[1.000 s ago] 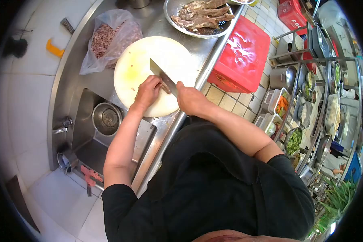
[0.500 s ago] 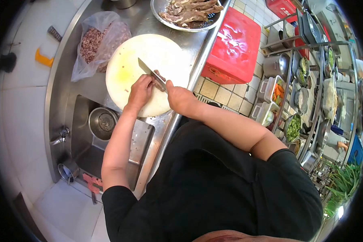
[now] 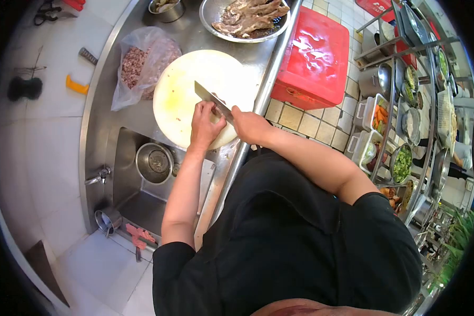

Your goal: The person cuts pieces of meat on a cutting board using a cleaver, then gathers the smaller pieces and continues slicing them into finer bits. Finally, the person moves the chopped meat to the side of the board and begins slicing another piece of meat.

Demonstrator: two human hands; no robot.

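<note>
My right hand [image 3: 250, 126] is closed around the handle of a kitchen knife [image 3: 210, 96], whose wide blade points up and to the left over the round white cutting board [image 3: 176, 87]. Beside the blade, on the near side, my left hand [image 3: 204, 127] has its fingers curled down against a piece of meat [image 3: 216, 117] on the board. Most of that piece is hidden by the fingers and the blade. Small scraps lie scattered on the board's surface.
A plastic bag [image 3: 122, 95] of chopped meat lies left of the board. Beyond it stands a metal bowl [image 3: 208, 23] with meat strips. The sink [image 3: 124, 168] holds a metal pot [image 3: 138, 163]. A red bin [image 3: 318, 58] stands right of the counter.
The view has shifted, so the counter sits further right and lower. My left thumb now spreads toward the knife, and less of the meat shows. The knife stays in my right hand.
</note>
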